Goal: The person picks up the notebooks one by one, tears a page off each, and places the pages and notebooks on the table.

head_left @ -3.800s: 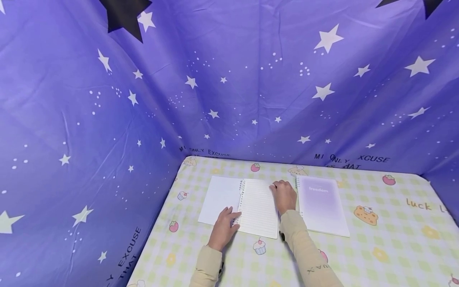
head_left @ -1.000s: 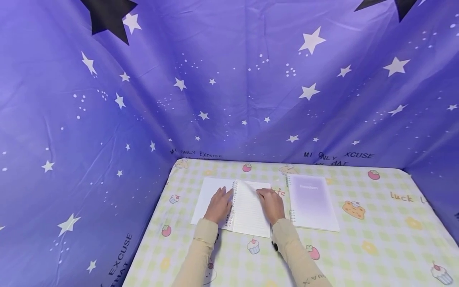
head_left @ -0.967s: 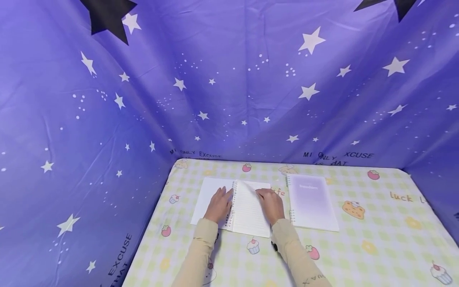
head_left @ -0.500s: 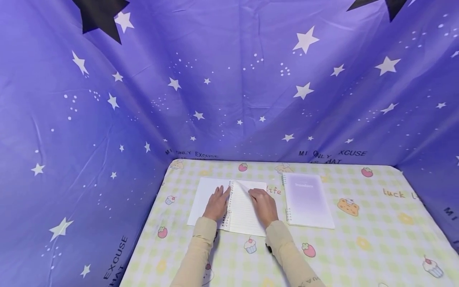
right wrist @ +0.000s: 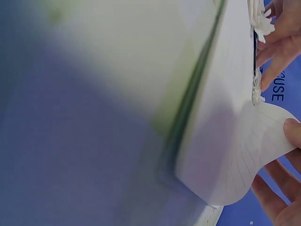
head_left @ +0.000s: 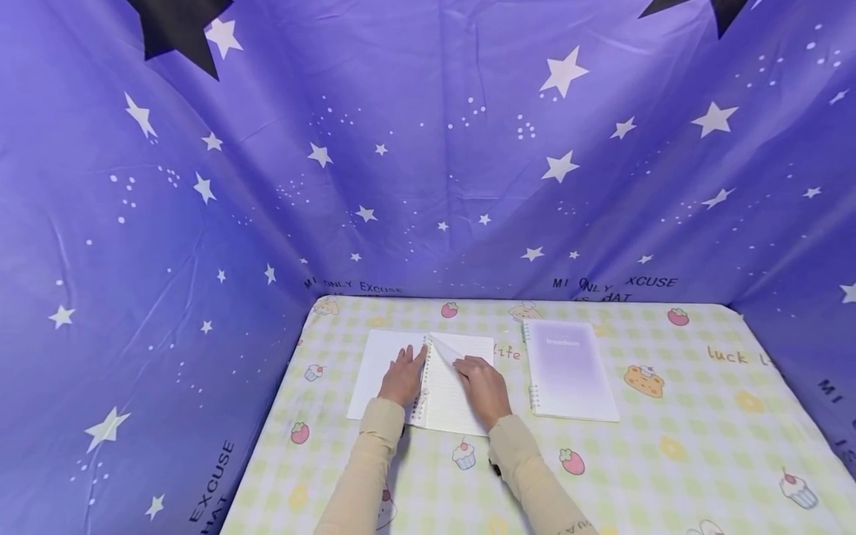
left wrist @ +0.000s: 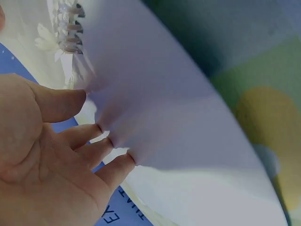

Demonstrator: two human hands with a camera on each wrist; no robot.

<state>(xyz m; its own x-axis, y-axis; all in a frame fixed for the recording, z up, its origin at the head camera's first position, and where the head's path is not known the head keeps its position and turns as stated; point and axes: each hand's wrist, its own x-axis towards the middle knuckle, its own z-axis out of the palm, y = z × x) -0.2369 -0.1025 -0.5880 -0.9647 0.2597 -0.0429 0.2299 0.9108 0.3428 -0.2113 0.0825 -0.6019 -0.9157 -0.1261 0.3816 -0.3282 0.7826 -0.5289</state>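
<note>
A spiral notebook (head_left: 443,414) lies open on the table, its blank left side (head_left: 367,371) flat and its lined pages to the right. Fingers spread and nearly straight, my left hand (head_left: 403,377) rests on that left side along the ring binding (left wrist: 70,28). My right hand (head_left: 486,386) pinches a page (head_left: 445,349) between thumb and fingers. This page's far corner is drawn inward toward the rings, and the right wrist view shows the sheet (right wrist: 270,129) curling up. Frayed white paper bits (right wrist: 264,26) hang at the binding.
A second spiral notebook (head_left: 568,379), purple with "freedom" on its cover, lies closed to the right. The checked tablecloth (head_left: 669,475) has printed cupcakes and strawberries. A blue star-patterned curtain (head_left: 401,186) hangs behind and at the sides.
My left hand has gone up from the lower binding onto the left side. From the page's outer corner, my right hand has pulled the page left, lifting and folding it over. The head view shifted slightly.
</note>
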